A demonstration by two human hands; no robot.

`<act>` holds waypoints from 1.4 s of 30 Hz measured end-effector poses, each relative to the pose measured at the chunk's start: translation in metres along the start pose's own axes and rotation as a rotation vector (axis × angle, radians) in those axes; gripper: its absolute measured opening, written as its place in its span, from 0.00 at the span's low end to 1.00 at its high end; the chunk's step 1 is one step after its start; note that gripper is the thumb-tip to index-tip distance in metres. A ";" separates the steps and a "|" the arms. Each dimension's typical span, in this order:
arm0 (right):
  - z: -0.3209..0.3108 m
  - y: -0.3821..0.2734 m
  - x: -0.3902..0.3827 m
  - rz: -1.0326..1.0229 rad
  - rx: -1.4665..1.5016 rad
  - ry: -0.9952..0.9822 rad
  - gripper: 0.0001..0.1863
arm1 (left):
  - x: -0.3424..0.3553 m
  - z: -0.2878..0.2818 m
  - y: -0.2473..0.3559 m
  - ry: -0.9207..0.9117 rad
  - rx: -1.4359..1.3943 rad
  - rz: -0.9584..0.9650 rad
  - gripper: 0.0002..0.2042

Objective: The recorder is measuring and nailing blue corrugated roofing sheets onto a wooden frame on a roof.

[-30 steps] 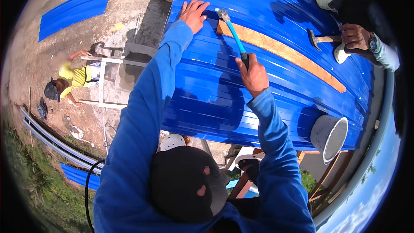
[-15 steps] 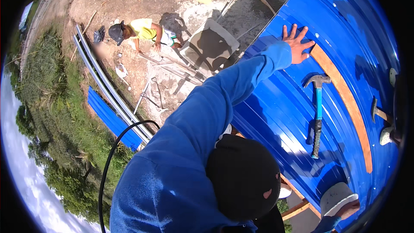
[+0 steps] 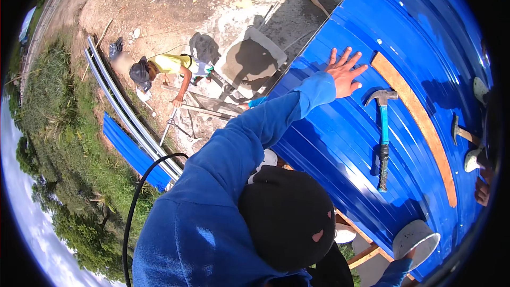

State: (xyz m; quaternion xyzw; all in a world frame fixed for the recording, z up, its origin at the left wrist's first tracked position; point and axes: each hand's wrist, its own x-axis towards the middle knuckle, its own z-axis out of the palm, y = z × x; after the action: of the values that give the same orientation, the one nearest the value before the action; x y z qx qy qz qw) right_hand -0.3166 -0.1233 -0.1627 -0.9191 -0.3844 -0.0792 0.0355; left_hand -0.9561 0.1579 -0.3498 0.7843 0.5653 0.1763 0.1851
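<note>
My left hand (image 3: 344, 72) lies flat with fingers spread on the blue ribbed metal sheet (image 3: 319, 122). Just right of it is the upper end of a long, thin wooden board (image 3: 417, 111). A claw hammer (image 3: 383, 133) with a teal and black handle rests on the sheet below the hand, left of the board. At the lower right my right hand (image 3: 409, 254) grips a white bucket (image 3: 414, 236) at its rim, the bucket tilted on its side. Most of the fingers are hidden there.
My bent knee (image 3: 287, 218) in torn black trousers is in front. A second hammer (image 3: 462, 131) and another person's shoes (image 3: 480, 90) are at the right edge. Below the roof edge, a person in yellow (image 3: 172, 65) is beside a mixing tub (image 3: 249, 61). Wooden framing (image 3: 364, 256) shows below.
The bucket has turned in my right hand, so its mouth now shows. My left hand stays flat on the sheet. The person in yellow has leaned lower; another person's hand appears at the right edge.
</note>
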 end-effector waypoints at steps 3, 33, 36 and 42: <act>0.012 -0.013 0.000 -0.034 0.003 -0.023 0.24 | -0.001 0.005 -0.006 0.038 -0.056 0.002 0.28; 0.081 0.194 0.061 0.082 -0.053 -0.483 0.26 | 0.006 0.000 0.005 0.035 -0.079 0.004 0.27; 0.122 0.212 0.081 0.065 0.003 -0.543 0.26 | 0.004 0.000 -0.005 0.064 -0.040 -0.008 0.26; 0.046 0.287 0.125 0.088 0.051 -0.397 0.25 | 0.016 0.015 0.002 0.191 -0.317 0.025 0.19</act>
State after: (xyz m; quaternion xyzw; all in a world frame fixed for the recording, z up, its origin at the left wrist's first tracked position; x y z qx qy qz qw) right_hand -0.0202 -0.2314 -0.1872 -0.9313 -0.3453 0.1149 -0.0140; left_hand -0.9422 0.1710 -0.3608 0.7319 0.5358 0.3390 0.2496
